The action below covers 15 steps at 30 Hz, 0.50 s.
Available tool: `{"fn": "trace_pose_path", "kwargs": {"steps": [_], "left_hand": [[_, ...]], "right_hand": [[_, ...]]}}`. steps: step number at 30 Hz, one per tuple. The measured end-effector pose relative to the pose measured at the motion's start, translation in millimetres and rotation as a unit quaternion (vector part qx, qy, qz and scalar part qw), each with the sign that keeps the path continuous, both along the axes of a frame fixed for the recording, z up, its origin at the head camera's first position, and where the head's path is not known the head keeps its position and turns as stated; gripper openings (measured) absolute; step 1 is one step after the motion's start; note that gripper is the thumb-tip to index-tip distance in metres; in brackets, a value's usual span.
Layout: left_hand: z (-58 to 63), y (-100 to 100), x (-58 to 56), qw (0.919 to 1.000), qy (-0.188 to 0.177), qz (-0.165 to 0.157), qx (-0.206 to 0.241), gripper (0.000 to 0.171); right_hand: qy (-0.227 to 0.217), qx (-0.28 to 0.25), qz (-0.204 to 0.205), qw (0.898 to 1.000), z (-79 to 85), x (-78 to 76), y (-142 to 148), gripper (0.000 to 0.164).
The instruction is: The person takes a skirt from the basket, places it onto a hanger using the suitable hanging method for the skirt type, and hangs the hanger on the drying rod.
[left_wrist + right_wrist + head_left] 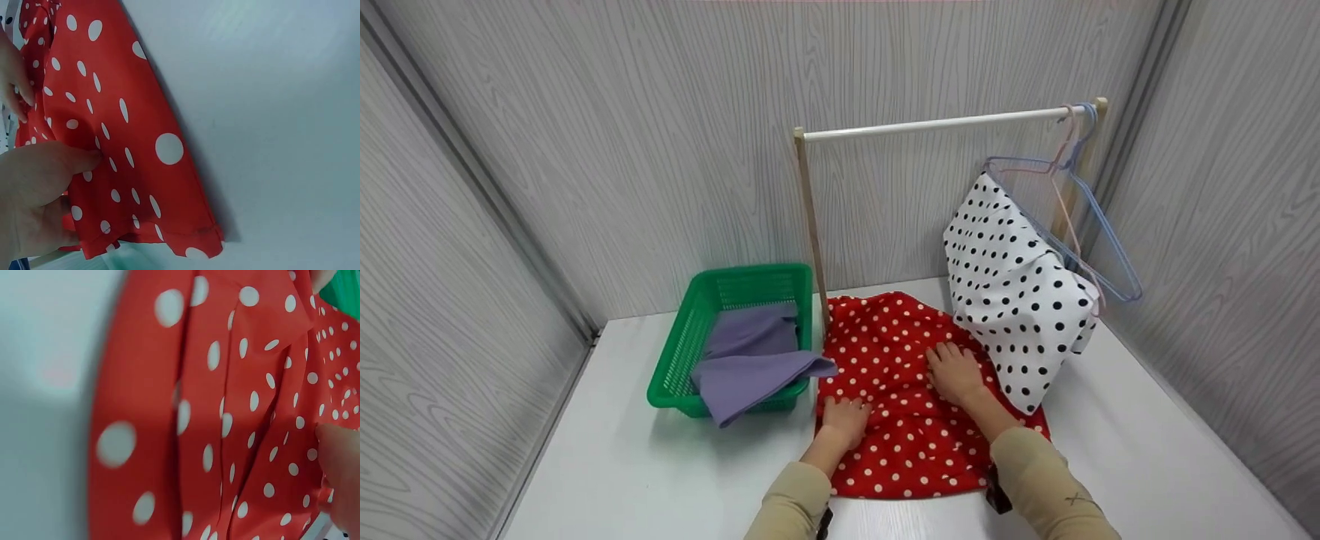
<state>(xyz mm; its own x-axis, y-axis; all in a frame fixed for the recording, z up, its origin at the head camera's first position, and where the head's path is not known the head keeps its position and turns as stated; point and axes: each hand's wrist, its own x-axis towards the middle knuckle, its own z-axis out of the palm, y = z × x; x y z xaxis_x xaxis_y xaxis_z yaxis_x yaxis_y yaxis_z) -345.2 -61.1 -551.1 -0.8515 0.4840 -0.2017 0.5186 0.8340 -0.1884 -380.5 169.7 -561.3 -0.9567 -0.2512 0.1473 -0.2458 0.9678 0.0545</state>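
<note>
A red cloth [885,345] with white dots lies spread and rumpled on the white table. My left hand [846,420] grips it near its left edge. In the left wrist view, the thumb [84,160] presses on top while the other fingers curl in at the side. Farther up and to the right, my right hand [956,375] holds a part of the same cloth, with folds around it; in the right wrist view mostly the thumb side [340,461] shows. A white cloth with black dots [1012,277] hangs beside the right hand, its lower corner over the red cloth.
A rack with a white rail [930,126] stands at the back. Blue [1110,232] and pink hangers [1069,202] hang at its right end. Left of the red cloth is a green basket [660,382] with purple cloth [754,375] draped over its front rim. Walls enclose the table.
</note>
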Motion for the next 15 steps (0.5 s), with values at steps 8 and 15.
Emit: {"fn": "trace_pose_path", "kwargs": {"steps": [8,15], "left_hand": [[-3.4,-1.7,-5.4,0.9998,0.007,-0.014,-0.014,0.038],[-8.3,-6.5,-15.5,0.9992,0.039,-0.002,-0.007,0.024]], "right_hand": [[-0.017,0.038,0.053,0.998,11.9,35.5,-7.0,0.041],[-0.148,0.045,0.060,0.986,4.7,51.1,-21.1,0.042]]}}
